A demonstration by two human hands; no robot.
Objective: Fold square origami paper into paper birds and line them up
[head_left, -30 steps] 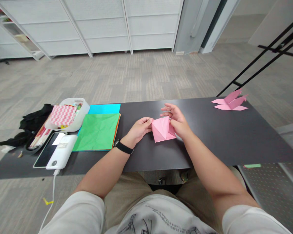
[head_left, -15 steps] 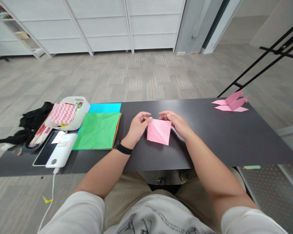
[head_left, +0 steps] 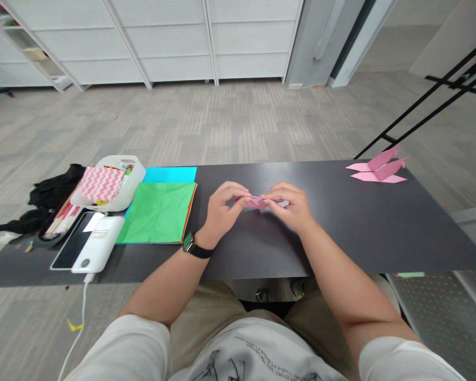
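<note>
Both hands at a dark table (head_left: pixel 360 227), a person grips a piece of folded pink paper (head_left: pixel 257 202) over the middle of the tabletop, between the far and near edges. The left hand (head_left: pixel 222 209), a watch (head_left: pixel 189 242) on its wrist, pinches the left end between thumb and forefinger; the right hand (head_left: pixel 290 207) pinches the other end the same way. The remaining fingers of each hand curl close together behind. The paper is seen almost edge-on, its middle dipping toward the table; whether it touches the surface cannot be told.

Two pink paper birds (head_left: pixel 381 170) stand near the far right corner. Left of the hands lies a green sheet (head_left: pixel 158 214) atop a stack, with a blue sheet (head_left: pixel 172 174) jutting out toward the far edge. Farther left, a white basket (head_left: pixel 133 185) holds a zigzag-patterned pouch (head_left: pixel 101 183). Toward the near left corner, a power bank (head_left: pixel 98 246) overlaps a phone (head_left: pixel 69 248), its cable (head_left: pixel 83 312) hanging past the near edge.
</note>
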